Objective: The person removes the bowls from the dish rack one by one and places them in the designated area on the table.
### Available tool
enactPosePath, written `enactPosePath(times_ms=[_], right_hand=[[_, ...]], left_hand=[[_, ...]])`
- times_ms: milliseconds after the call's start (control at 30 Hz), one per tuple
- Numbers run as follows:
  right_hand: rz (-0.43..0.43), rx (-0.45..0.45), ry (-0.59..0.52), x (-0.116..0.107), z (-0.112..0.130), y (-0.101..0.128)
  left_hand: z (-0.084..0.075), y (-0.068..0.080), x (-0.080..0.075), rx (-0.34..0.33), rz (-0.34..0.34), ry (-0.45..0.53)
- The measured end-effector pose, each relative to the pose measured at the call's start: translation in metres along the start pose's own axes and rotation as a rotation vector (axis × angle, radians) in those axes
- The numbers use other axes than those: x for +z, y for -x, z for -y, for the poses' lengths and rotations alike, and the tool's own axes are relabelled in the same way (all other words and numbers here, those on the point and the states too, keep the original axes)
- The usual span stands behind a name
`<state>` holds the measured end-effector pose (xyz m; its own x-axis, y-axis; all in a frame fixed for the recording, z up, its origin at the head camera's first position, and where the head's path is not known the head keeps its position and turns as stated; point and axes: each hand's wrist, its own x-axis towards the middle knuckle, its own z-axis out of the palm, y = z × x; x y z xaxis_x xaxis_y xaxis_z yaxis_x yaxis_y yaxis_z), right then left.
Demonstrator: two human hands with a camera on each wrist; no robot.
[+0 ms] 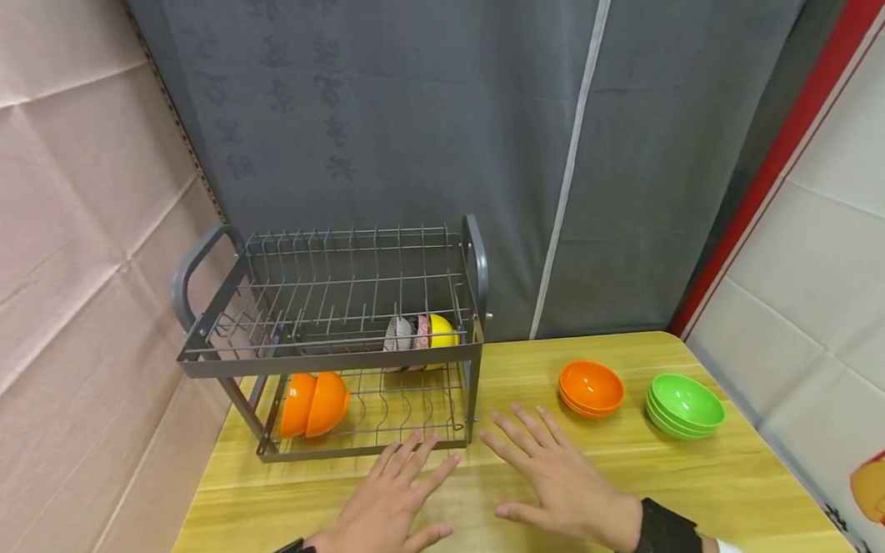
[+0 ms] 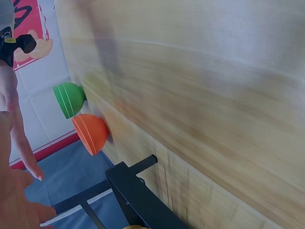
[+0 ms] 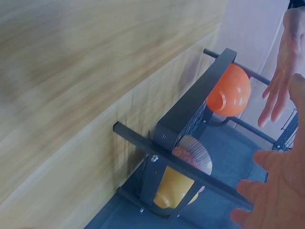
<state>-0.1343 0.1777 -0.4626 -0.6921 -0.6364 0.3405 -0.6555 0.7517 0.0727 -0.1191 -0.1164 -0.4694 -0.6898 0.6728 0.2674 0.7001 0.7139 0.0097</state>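
Head: left hand [image 1: 383,513] and right hand [image 1: 562,479] lie spread flat, holding nothing, on the worktop [image 1: 723,479] just before the dish rack [image 1: 334,349]; orange bowls [image 1: 590,388] and green bowls [image 1: 684,405] sit right.
Left wrist: blurred; fingers [image 2: 19,143] straight.
Right wrist: fingers [image 3: 274,102] spread near the rack.

A grey curtain [image 1: 433,101] was hung behind the wooden table [image 1: 723,479], with pink fabric [image 1: 50,247] draped along its left edge

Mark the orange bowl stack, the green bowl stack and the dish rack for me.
orange bowl stack [image 1: 591,387]: head view, inside of the top bowl.
green bowl stack [image 1: 685,401]: head view, inside of the top bowl.
dish rack [image 1: 327,361]: head view, front rail.
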Motion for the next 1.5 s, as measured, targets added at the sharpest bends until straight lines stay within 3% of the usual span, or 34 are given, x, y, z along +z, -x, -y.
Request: enactPosePath(times_ms=[200, 533, 767, 1100, 1267, 1500], right_hand=[[-0.042, -0.047, 0.018, 0.005, 0.007, -0.004], [0.001, -0.056, -0.006, 0.008, 0.016, -0.011], [0.017, -0.080, -0.012, 0.011, 0.022, -0.014], [0.020, -0.117, 0.000, 0.014, 0.029, -0.016], [0.008, -0.122, -0.001, 0.015, 0.029, -0.017], [0.015, -0.110, 0.006, 0.018, 0.029, -0.016]], left_hand=[[0.005, 0.002, -0.003, -0.032, 0.021, 0.036], [0.018, 0.006, -0.009, -0.120, -0.021, 0.028], [0.025, 0.013, -0.008, -0.169, -0.016, 0.056], [0.030, 0.016, -0.007, -0.198, -0.031, 0.039], [0.038, 0.014, -0.010, -0.297, -0.025, 0.076], [0.063, 0.011, -0.010, -0.467, -0.126, 0.186]])
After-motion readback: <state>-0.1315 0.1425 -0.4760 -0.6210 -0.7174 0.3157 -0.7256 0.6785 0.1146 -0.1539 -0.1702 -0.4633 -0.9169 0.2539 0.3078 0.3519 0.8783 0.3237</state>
